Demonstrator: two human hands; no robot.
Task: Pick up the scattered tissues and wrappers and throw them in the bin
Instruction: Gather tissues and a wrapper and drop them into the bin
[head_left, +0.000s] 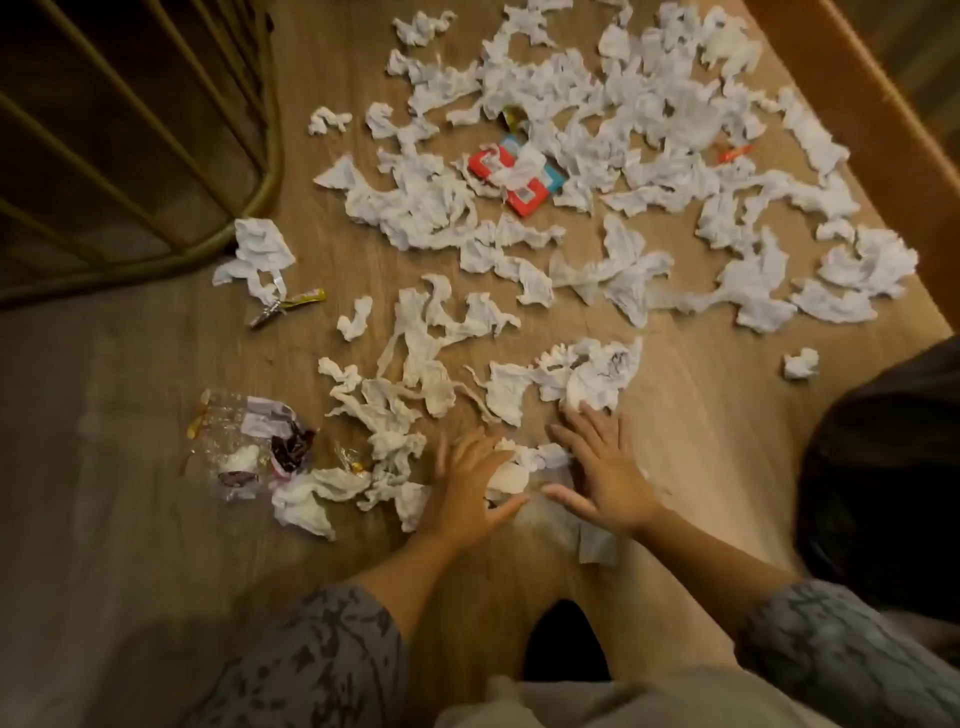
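Crumpled white tissues (582, 119) lie scattered over most of the wooden floor ahead of me. My left hand (467, 488) and my right hand (602, 467) lie flat with fingers spread on either side of a small heap of tissues (519, 467) close to me. Both hands touch that heap; neither grips anything. A red wrapper (519, 182) sits among the tissues farther off. Clear plastic with candy wrappers (249, 441) lies to the left of my left hand. A yellow and silver wrapper (291, 304) lies beside one tissue (257, 254) further left.
A gold wire frame (156, 156) stands at the upper left. A wooden furniture edge (857, 104) runs along the upper right. A dark rounded object (883, 493) sits at the right. A lone tissue ball (800, 364) lies near it.
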